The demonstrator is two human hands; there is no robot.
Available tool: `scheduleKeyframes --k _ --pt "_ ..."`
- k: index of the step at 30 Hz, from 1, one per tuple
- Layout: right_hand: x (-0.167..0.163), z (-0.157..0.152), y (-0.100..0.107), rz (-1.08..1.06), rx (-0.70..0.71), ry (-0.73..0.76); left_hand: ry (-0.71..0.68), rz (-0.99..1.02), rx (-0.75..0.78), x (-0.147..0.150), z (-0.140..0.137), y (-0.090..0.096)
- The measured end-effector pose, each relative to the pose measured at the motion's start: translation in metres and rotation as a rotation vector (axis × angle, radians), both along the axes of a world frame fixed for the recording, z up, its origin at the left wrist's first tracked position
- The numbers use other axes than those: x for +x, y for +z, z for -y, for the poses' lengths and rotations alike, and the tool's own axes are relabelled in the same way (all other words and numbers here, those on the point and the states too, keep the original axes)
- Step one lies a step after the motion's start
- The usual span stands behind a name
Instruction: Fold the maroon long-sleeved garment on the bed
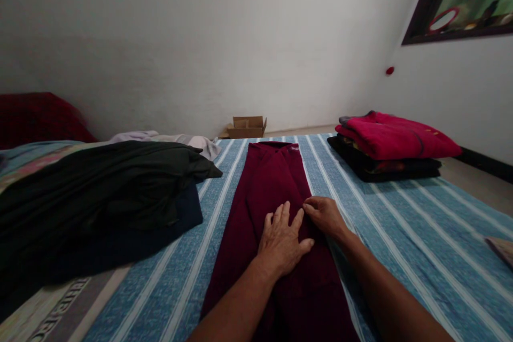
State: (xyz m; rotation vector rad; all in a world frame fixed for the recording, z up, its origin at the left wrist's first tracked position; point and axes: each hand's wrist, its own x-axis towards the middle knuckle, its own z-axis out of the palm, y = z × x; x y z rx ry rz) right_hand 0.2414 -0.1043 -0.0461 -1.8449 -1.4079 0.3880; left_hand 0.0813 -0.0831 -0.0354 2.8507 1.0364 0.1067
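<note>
Maroon garment (276,235) runs lengthwise down the middle of the bed (420,235), from just under the camera away toward the far edge, folded into a long narrow strip on the blue striped cover. Both of the person's hands are on it, about halfway along. Left hand (282,243) lies flat, fingers spread wide, palm pressing the cloth down. Right hand (324,215) sits just beside it, fingers curled narrow near the strip's right edge; whether it pinches the cloth or only rests there cannot be told. Judged from this, the step in hand is smoothing the folded strip, and a further fold would call for one hand pinning the middle while the other lifts an end across.

Largest of the other things is a loose heap of dark clothes (100,208) on the left, black over navy, near the strip's left edge but apart from it. At the far right corner of the bed rests a folded stack (390,147), red on black, well apart. Beyond the bed, a small cardboard box (246,127) stands against the wall. Nothing lies across the strip itself
</note>
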Motion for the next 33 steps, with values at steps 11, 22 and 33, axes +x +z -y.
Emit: scheduleKeyframes --k 11,22,33 --pt "0.003 -0.014 0.008 0.170 -0.207 -0.020 -0.001 0.008 -0.023 0.001 0.000 -0.001" --pt "0.009 -0.007 0.004 -0.098 -0.180 0.028 -0.003 0.038 -0.028 0.001 0.001 0.000" --pt "0.019 0.004 0.007 -0.347 -0.173 0.149 -0.002 0.040 -0.006 0.001 0.001 -0.003"
